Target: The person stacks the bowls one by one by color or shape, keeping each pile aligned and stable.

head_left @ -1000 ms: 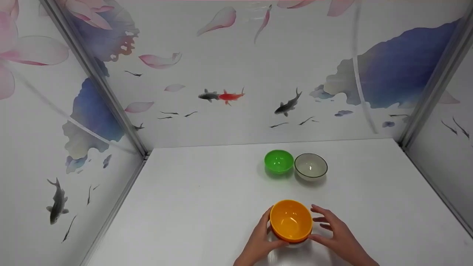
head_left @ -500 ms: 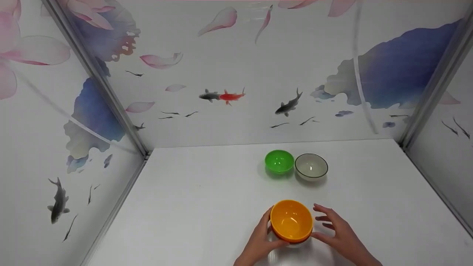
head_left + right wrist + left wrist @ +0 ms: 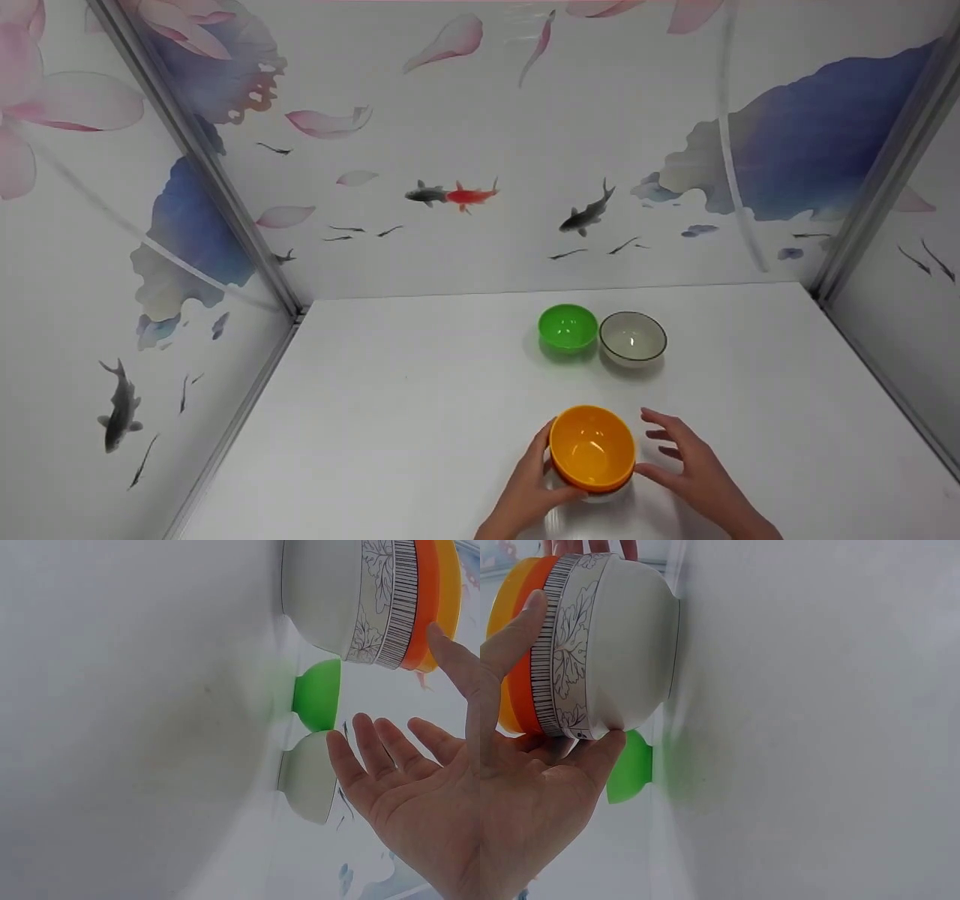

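A stack of nested bowls stands on the white table in front of me. On top is a yellow bowl (image 3: 592,446), below it an orange bowl (image 3: 526,690), and lowest a white bowl (image 3: 630,637) with a drawn leaf band. My left hand (image 3: 525,480) grips the stack from the left, its thumb across the rims at the near side and its fingers along the far side. Right of the stack, my right hand (image 3: 697,469) has its fingers spread and apart from the bowls; the thumb tip is right at the yellow bowl's edge.
Farther back on the table (image 3: 405,390), a green bowl (image 3: 568,330) and a pale bowl (image 3: 632,337) with a dark rim stand side by side. White panels painted with fish and petals enclose the table at the back and sides.
My right hand has drawn a little to the right, its fingers opening wider away from the stack. The left hand and the bowls stay in place.
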`<state>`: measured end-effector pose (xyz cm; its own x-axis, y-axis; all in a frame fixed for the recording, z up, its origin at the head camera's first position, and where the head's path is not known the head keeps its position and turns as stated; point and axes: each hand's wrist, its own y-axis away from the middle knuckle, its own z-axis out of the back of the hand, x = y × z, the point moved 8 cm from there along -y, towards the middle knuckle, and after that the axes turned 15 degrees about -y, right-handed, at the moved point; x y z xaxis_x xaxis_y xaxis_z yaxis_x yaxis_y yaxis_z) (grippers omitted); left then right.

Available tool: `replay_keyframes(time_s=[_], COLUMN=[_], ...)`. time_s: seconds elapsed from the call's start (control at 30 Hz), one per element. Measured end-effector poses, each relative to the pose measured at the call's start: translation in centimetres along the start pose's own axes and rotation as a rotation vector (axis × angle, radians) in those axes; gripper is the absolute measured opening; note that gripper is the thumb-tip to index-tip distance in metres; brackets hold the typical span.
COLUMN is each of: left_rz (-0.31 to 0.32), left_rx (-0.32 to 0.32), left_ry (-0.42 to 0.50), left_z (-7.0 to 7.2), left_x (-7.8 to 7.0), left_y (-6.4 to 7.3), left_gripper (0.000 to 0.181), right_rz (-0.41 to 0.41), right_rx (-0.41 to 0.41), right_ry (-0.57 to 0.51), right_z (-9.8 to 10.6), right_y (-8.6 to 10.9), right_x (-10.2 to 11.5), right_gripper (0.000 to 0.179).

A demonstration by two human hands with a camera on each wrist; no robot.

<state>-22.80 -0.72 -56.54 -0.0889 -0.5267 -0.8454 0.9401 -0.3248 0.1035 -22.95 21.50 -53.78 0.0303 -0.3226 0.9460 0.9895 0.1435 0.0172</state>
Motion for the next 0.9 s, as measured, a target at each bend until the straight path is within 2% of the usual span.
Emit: replay_keyframes(time_s=[0.9], left_rz=[0.018], left_rx=[0.002], left_ry=[0.010], left_z=[-0.10], left_x=[0.19], left_y=[-0.04], left_gripper=[0.102], right_rz=[0.044], right_rx=[-0.012], right_ry=[0.013], right_z=[0.64], right_y=[-0.42], right_x=[0.30], right_gripper=[0.077])
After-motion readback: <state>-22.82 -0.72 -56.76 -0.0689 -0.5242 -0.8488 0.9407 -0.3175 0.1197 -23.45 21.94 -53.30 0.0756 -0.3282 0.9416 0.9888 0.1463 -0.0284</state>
